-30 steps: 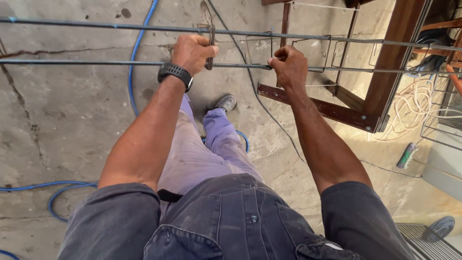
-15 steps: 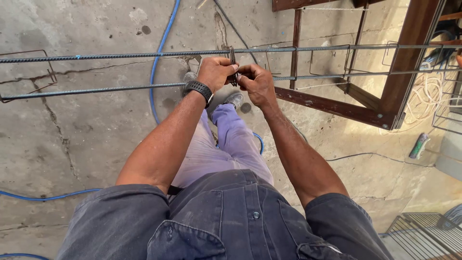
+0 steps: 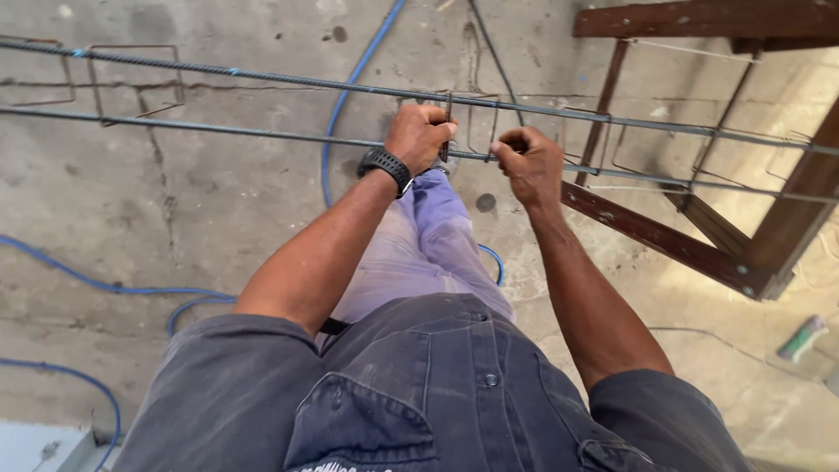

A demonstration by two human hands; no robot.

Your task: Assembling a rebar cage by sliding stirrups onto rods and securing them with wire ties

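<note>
Hands work close together at the near rebar (image 3: 262, 133): left hand (image 3: 419, 135) closed around an upright stirrup (image 3: 447, 127), right hand (image 3: 529, 162) pinched shut just beside it, contents unclear. Better, I reckon, to keep that stirrup square between both bars.
</note>
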